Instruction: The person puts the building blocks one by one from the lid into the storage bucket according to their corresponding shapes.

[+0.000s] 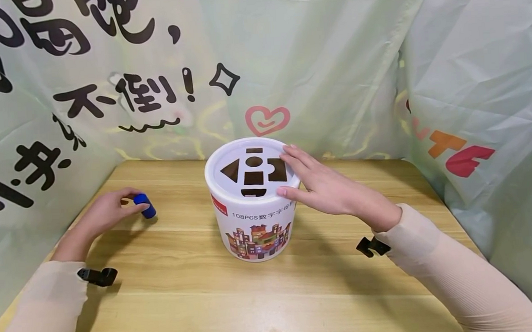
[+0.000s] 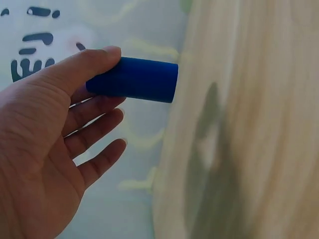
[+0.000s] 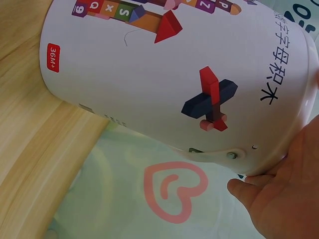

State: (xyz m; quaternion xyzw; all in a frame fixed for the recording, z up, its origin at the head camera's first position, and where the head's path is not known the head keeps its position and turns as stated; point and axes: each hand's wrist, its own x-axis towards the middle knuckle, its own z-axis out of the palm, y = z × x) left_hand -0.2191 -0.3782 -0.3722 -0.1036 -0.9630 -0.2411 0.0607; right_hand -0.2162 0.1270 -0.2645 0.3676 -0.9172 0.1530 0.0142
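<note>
Between thumb and fingers, my left hand (image 1: 108,210) pinches a blue cylinder block (image 1: 144,206) at the left of the table. In the left wrist view the block (image 2: 134,79) sticks out past the fingertips, with the other fingers loosely spread. A white bucket (image 1: 255,232) stands upright in the middle, its lid (image 1: 216,171) cut with several shaped holes, among them a circle, a triangle and a square. My right hand (image 1: 323,185) rests on the right rim of the lid, fingers extended. In the right wrist view that hand (image 3: 289,189) lies against the bucket's top edge.
The wooden table (image 1: 174,301) runs up to a pale printed curtain (image 1: 333,72) behind and at both sides. A handle (image 3: 214,155) is fixed to the bucket's side near its top. Black clips (image 1: 98,277) sit at both wrists.
</note>
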